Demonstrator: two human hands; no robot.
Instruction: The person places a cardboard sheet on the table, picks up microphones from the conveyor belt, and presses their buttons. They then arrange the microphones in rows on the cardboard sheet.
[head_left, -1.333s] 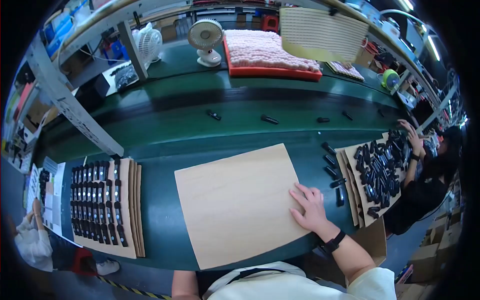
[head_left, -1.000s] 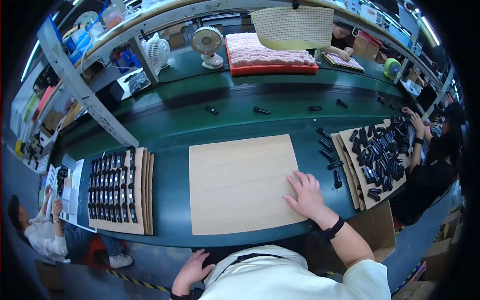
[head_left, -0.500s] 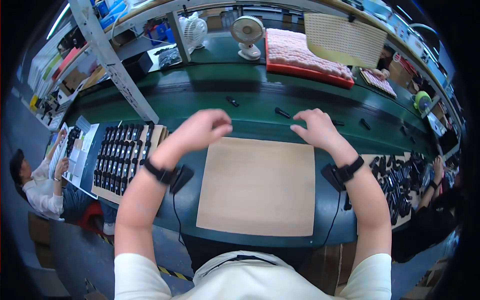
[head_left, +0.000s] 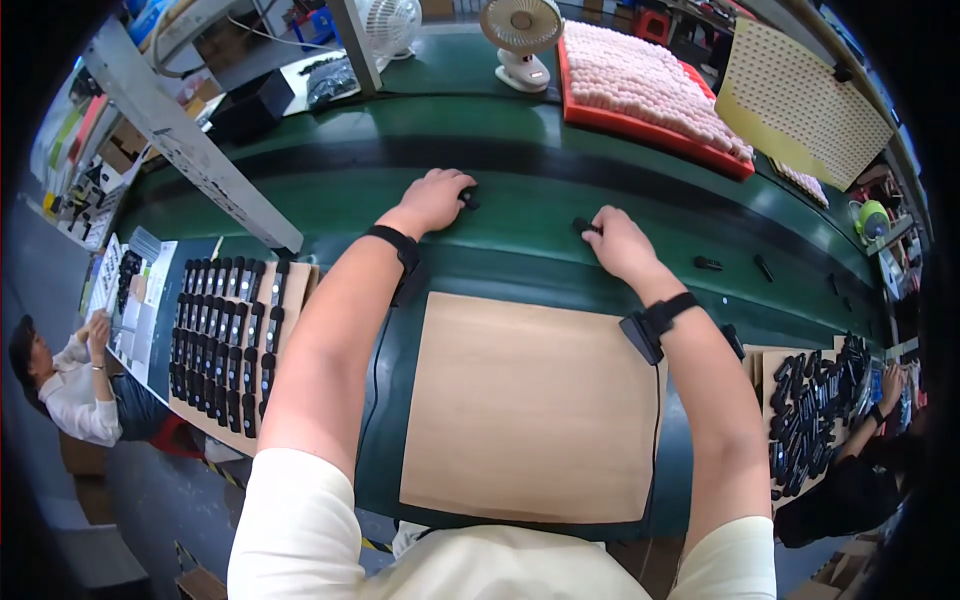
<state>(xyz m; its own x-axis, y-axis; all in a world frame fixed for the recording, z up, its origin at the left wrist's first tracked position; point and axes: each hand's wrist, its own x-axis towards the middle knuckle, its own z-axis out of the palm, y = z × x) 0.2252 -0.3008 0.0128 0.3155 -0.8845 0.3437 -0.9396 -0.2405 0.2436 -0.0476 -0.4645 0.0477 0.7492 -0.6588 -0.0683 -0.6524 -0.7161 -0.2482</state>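
Note:
Both my arms stretch forward over the green belt. My left hand has its fingers closed at the near end of a small black stick-shaped device, most of which they cover. Farther right, my right hand pinches another small black stick-shaped device between thumb and fingertips. Between my forearms, at the table's near side, lies a bare brown cardboard sheet. More black devices rest on the belt to the right of my right hand.
On the left, a cardboard sheet carries rows of black devices. A heap of them lies right, beside a co-worker's hand. Another person sits far left. A post, fan and red tray of pink pieces stand beyond.
Both hands have reached forward from above the cardboard sheet's far edge to the belt. Each has closed on a black device. The view has shifted too.

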